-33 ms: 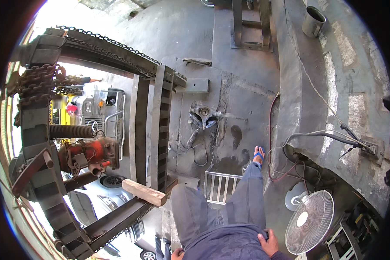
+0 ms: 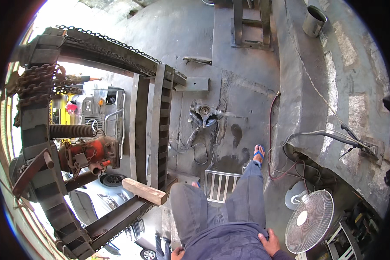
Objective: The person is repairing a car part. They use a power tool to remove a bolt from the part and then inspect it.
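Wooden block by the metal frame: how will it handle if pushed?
Wooden block is probably stiff: thick, straight, seemingly one piece. Its flat faces and squared edges suggest sliding rather than rolling. The bare, unpolished-looking surface should give decent grip.

Single head-worn fisheye view, facing steeply down, wearer's lap (image 2: pixel 215 215) near, floor (image 2: pixel 251 67) farther

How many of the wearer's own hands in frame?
2: the left hand at the lower edge, by the left side of the dark shirt, partly cut off; the right hand by the shirt's right side.
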### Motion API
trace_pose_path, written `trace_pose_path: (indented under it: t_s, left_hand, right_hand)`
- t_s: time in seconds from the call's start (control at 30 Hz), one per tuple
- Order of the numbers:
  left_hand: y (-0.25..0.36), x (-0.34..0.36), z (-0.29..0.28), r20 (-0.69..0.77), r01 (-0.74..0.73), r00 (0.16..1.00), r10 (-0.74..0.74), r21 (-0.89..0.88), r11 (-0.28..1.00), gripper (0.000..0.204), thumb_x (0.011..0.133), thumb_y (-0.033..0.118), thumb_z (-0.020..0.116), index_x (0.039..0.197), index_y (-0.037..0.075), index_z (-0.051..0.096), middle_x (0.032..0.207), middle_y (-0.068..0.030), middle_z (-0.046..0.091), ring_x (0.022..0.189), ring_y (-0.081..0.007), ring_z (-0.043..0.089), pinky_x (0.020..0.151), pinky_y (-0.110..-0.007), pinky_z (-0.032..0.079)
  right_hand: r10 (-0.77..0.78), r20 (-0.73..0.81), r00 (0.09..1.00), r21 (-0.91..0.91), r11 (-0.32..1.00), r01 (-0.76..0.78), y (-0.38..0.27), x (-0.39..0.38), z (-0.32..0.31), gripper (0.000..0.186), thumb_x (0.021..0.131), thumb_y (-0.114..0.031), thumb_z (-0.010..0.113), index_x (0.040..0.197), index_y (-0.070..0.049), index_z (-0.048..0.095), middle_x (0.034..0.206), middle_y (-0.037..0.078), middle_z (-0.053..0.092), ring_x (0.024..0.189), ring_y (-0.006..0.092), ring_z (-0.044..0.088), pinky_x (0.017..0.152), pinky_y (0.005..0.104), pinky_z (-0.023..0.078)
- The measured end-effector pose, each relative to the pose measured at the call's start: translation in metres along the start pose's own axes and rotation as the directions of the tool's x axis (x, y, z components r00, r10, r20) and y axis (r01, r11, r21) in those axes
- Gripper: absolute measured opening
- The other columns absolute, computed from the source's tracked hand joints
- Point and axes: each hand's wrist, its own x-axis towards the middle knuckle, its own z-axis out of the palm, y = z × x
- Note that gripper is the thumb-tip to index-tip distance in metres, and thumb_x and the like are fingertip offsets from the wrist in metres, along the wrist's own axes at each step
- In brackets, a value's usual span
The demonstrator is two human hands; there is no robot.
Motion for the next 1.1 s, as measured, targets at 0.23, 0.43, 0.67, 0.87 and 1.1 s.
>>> trace_pose_path:
  t_s: [0.23, 0.43, 0.67, 0.87, 1.1]
  left_hand:
    - [0.026, 0.057, -0.017, 0.171, -0.157, 0.974, 0.147, 0.047, 0.986, 0.043, 0.085, 0.032, 0.073, 0.116, 0.003, 0.069, 0.111, -0.0200, 0.072, 0.103, -0.0334, 0.069, 0.091, -0.041, 0.053]
    - [0.069, 0.128, -0.081, 0.396, -0.389, 0.865, 0.307, 0.144, 0.910, 0.037, 0.085, 0.027, 0.071, 0.111, 0.001, 0.069, 0.111, -0.0219, 0.072, 0.106, -0.0388, 0.067, 0.092, -0.045, 0.053]
    - [0.102, 0.097, -0.105, 0.446, -0.495, 0.812, 0.376, 0.184, 0.849, 0.037, 0.084, 0.026, 0.069, 0.110, 0.000, 0.069, 0.110, -0.0232, 0.072, 0.105, -0.0399, 0.068, 0.091, -0.046, 0.053]
    - [0.115, 0.072, -0.115, 0.488, -0.513, 0.793, 0.365, 0.211, 0.832, 0.037, 0.084, 0.026, 0.067, 0.108, -0.001, 0.069, 0.109, -0.0243, 0.072, 0.104, -0.0409, 0.068, 0.090, -0.047, 0.053]
    - [0.158, 0.060, -0.107, 0.582, -0.492, 0.771, 0.259, 0.287, 0.822, 0.037, 0.084, 0.026, 0.065, 0.106, -0.003, 0.069, 0.108, -0.0257, 0.072, 0.103, -0.0421, 0.068, 0.089, -0.047, 0.053]
  right_hand:
    - [-0.178, 0.313, 0.933, 0.256, 0.962, 0.098, 0.000, 0.014, 0.001, 0.055, 0.086, -0.030, 0.078, 0.125, 0.005, 0.063, 0.115, 0.017, 0.073, 0.105, 0.0257, 0.069, 0.094, 0.0394, 0.052]
    - [-0.033, 0.312, 0.950, 0.225, 0.974, -0.040, -0.019, 0.031, 0.069, 0.038, 0.081, -0.005, 0.064, 0.117, 0.006, 0.069, 0.107, 0.008, 0.074, 0.096, 0.0143, 0.067, 0.089, 0.0310, 0.053]
    - [-0.079, 0.472, 0.878, 0.660, 0.692, -0.292, -0.051, 0.003, 0.069, 0.026, 0.076, 0.002, 0.060, 0.099, 0.007, 0.070, 0.088, 0.006, 0.072, 0.075, 0.0153, 0.066, 0.072, 0.0282, 0.051]
    - [-0.138, 0.534, 0.834, 0.591, 0.767, -0.251, -0.091, 0.003, 0.038, 0.011, 0.077, -0.003, 0.062, 0.084, 0.003, 0.067, 0.078, 0.004, 0.067, 0.068, 0.0135, 0.062, 0.065, 0.0256, 0.046]
    - [-0.103, 0.662, 0.742, 0.256, 0.962, -0.095, -0.077, 0.059, 0.035, 0.014, 0.074, -0.012, 0.073, 0.074, 0.001, 0.066, 0.068, -0.001, 0.063, 0.062, 0.0088, 0.056, 0.059, 0.0270, 0.046]
